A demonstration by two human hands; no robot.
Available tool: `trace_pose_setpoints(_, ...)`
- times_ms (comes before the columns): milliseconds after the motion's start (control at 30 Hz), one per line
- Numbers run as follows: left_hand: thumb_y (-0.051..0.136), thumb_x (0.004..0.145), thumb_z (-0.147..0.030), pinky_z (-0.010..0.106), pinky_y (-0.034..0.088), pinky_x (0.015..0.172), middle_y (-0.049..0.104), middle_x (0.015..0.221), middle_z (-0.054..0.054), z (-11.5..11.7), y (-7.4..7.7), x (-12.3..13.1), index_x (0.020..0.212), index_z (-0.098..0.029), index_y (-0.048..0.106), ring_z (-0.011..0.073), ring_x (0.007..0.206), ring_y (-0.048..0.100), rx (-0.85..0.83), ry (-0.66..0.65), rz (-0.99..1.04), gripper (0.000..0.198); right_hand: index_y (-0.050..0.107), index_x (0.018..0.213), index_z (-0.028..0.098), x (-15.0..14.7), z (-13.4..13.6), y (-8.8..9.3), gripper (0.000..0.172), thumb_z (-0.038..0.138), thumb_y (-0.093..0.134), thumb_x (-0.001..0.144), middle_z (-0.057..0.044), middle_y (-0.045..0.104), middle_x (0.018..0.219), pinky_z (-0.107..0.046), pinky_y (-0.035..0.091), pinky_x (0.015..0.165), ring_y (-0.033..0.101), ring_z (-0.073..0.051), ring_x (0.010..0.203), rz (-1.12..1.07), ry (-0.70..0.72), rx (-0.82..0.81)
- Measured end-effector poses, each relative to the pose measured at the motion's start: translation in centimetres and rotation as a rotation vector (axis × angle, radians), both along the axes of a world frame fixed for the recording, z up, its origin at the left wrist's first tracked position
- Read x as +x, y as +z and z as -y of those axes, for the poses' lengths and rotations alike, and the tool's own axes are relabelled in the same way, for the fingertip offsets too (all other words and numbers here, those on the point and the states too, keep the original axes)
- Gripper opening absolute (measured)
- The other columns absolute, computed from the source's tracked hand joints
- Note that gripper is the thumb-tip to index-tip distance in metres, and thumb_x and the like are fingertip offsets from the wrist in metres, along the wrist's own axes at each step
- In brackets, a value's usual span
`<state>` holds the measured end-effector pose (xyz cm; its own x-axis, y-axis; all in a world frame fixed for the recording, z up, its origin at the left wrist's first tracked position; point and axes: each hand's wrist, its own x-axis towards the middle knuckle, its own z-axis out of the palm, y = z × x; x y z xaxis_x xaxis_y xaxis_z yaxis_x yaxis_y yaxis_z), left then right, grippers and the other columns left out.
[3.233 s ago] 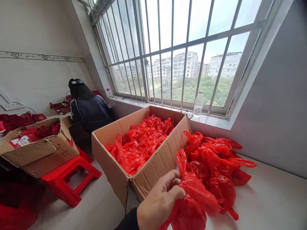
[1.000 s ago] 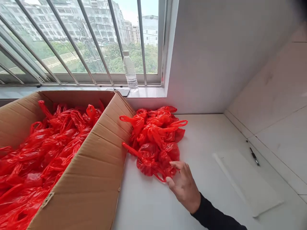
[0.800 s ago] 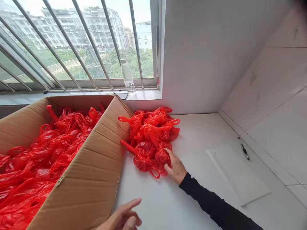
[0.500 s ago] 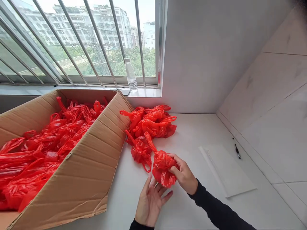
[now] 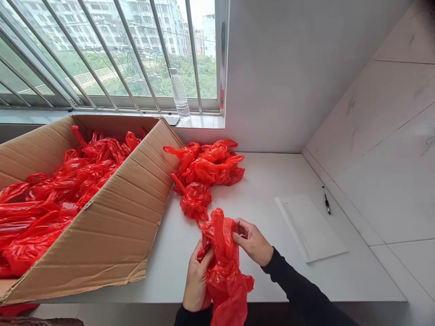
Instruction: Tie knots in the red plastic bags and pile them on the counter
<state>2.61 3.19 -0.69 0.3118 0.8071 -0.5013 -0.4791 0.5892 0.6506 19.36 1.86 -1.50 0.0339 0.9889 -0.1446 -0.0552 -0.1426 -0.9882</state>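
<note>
Between my two hands hangs a crumpled red plastic bag, its lower part falling loose past the table's front edge. My left hand grips its left side, with the thumb lying over the plastic. On the other side my right hand pinches the upper edge between thumb and fingers. Just beyond them, a bunched red bag lies on the white table. A heap of red plastic bags sits behind it, against the wall.
At left stands a large cardboard box filled with red plastic bags. A clear bottle is on the windowsill. To the right lie a white translucent sheet and a black pen. Metal bars cross the window.
The balled-up bag has loosened and now hangs down. My left hand, open beneath it before, has closed on its left side. The view has tilted down, showing the table's front edge.
</note>
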Motion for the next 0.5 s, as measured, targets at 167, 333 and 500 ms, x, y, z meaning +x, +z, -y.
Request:
trace_pose_setpoints(167, 0.082, 0.067, -0.047, 0.030, 0.055, 0.066, 0.077, 0.089, 0.002, -0.1, -0.9, -0.6, 0.112, -0.023, 0.068, 0.0252, 0.076, 0.072, -0.065, -0.002, -0.050, 0.053, 0.060, 0.108, 0.021, -0.4, -0.1, -0.1, 0.037, 0.052, 0.063, 0.087, -0.004, 0.064, 0.099, -0.032, 0.050, 0.081, 0.059, -0.018, 0.091, -0.034, 0.017, -0.024)
trace_pose_setpoints(333, 0.079, 0.071, -0.049, 0.031, 0.054, 0.067, 0.076, 0.089, 0.005, -0.3, -1.1, -1.1, 0.104, -0.019, 0.070, 0.0235, 0.072, 0.071, -0.108, -0.032, -0.022, 0.046, 0.062, 0.103, 0.020, -1.2, -0.5, -0.2, 0.031, 0.048, 0.063, 0.089, -0.001, 0.063, 0.089, -0.030, 0.049, 0.080, 0.060, -0.017, 0.085, -0.099, 0.007, 0.016)
trace_pose_setpoints(500, 0.070, 0.081, -0.048, 0.034, 0.055, 0.076, 0.075, 0.094, 0.010, -0.6, -0.5, -1.4, 0.103, -0.014, 0.069, 0.0254, 0.082, 0.071, -0.134, -0.013, 0.017, 0.039, 0.064, 0.091, 0.018, -1.5, -0.9, -0.5, 0.035, 0.052, 0.055, 0.092, -0.001, 0.063, 0.081, -0.028, 0.047, 0.070, 0.056, -0.015, 0.074, -0.106, -0.032, -0.031)
